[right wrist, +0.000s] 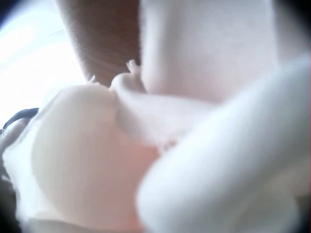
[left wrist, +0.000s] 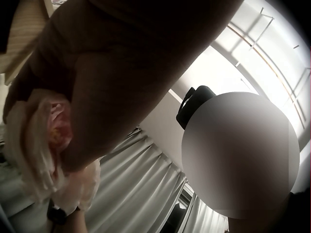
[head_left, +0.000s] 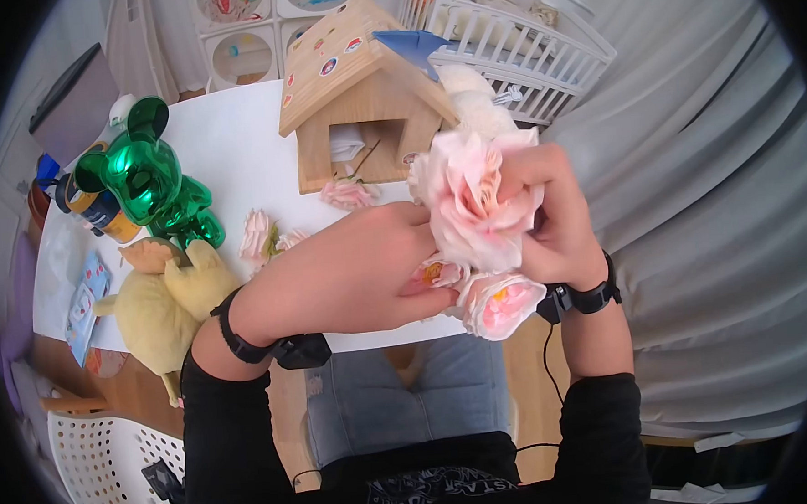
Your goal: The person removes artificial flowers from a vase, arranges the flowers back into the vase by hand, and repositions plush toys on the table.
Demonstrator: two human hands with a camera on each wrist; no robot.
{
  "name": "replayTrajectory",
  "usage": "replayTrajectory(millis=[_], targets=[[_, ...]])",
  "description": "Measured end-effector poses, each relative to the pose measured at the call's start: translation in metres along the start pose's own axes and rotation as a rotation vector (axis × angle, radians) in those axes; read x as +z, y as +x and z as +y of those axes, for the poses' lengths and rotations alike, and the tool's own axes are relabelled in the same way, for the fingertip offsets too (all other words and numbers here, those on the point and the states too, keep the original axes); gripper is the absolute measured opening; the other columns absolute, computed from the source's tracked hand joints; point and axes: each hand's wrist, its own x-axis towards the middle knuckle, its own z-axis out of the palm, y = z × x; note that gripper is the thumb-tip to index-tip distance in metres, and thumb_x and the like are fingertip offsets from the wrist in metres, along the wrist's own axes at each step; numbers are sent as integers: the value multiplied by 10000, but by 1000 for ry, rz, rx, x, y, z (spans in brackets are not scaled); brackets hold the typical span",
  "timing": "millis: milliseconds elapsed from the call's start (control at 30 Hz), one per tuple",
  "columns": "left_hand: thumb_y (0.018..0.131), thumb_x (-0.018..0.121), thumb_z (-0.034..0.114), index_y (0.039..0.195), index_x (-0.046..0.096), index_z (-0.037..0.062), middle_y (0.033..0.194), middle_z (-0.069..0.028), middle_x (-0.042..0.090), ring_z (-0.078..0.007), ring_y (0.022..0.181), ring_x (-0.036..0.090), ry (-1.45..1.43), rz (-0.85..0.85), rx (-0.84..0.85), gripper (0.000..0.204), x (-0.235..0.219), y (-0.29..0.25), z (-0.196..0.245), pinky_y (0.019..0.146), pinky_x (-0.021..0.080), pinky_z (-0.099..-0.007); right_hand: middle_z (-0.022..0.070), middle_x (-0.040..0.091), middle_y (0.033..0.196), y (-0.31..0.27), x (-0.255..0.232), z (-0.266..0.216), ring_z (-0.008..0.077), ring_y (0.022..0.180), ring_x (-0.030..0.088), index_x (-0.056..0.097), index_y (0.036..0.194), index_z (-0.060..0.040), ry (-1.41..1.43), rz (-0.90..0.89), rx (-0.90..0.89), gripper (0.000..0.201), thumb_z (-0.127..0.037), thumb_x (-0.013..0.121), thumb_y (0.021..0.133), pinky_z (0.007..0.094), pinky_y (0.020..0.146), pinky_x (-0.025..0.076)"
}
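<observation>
My left hand (head_left: 359,268) grips a bunch of pale pink artificial roses in front of my chest. A smaller rose (head_left: 505,305) with a yellow centre pokes out beneath its fingers. Above it, the large, full rose (head_left: 473,194) faces up, and my right hand (head_left: 561,212) pinches its petals from the right side with curled fingers. In the left wrist view, rose petals (left wrist: 34,141) bulge beside the shadowed left hand (left wrist: 107,82). Blurred petals (right wrist: 87,155) fill most of the right wrist view. The stems are hidden behind the hands and blooms.
On the white table (head_left: 233,124) stand a wooden toy house (head_left: 325,147) and a shiny green bear figure (head_left: 149,179). A yellow plush toy (head_left: 156,311) lies at the left edge. Loose pink roses (head_left: 350,194) lie before the house. A grey curtain (head_left: 692,191) hangs at right.
</observation>
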Motion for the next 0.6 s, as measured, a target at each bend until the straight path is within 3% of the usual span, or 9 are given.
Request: replayTrajectory(millis=[133,333,400,433,500,533,600], targets=[[902,812,310,1305,699,70,1132,-177,738,-432,1017,692,72,16,-39,483,5,-1,-1,941,567,-471,107,753,1092,-1,4,5,275,940,745,664,1190,-59,-71,119,-60,443,80,597,774,344,848,584],[909,810,325,1318,705,93,1181,-172,729,-420,1061,692,10,113,74,482,4,1,-2,944,568,-460,92,789,1063,7,14,-1,281,907,766,736,1155,-69,-74,260,-104,314,-7,777,850,345,836,599],[912,803,314,1285,714,96,1188,-154,726,-401,1063,692,74,-100,-93,441,-5,3,2,954,565,-453,87,792,1023,9,14,-3,270,885,761,744,1128,-65,-73,265,-50,283,-78,846,864,340,811,596],[912,803,314,1285,714,96,1188,-154,726,-401,1063,692,74,-101,-94,441,-2,2,1,954,565,-453,87,792,1023,10,12,-4,270,885,761,744,1128,-65,-72,266,-50,283,-78,846,864,340,811,596],[915,797,285,1252,721,103,1172,-133,725,-378,1059,692,28,69,-9,390,4,-2,-4,952,565,-439,91,771,979,13,5,-6,289,841,743,754,1110,-82,-156,87,-67,273,-64,830,848,350,754,589],[915,797,285,1252,721,103,1172,-133,725,-378,1059,692,29,68,-8,390,4,-2,-4,952,565,-439,91,771,979,14,2,-7,289,841,743,754,1110,-82,-157,89,-66,273,-64,830,848,350,754,589],[916,799,274,1250,718,98,1182,-123,721,-367,1081,687,-58,22,-41,386,3,-2,-4,959,563,-429,98,745,934,16,-1,-8,315,804,715,766,1091,-104,-184,-116,-16,272,-69,826,828,369,710,578]])
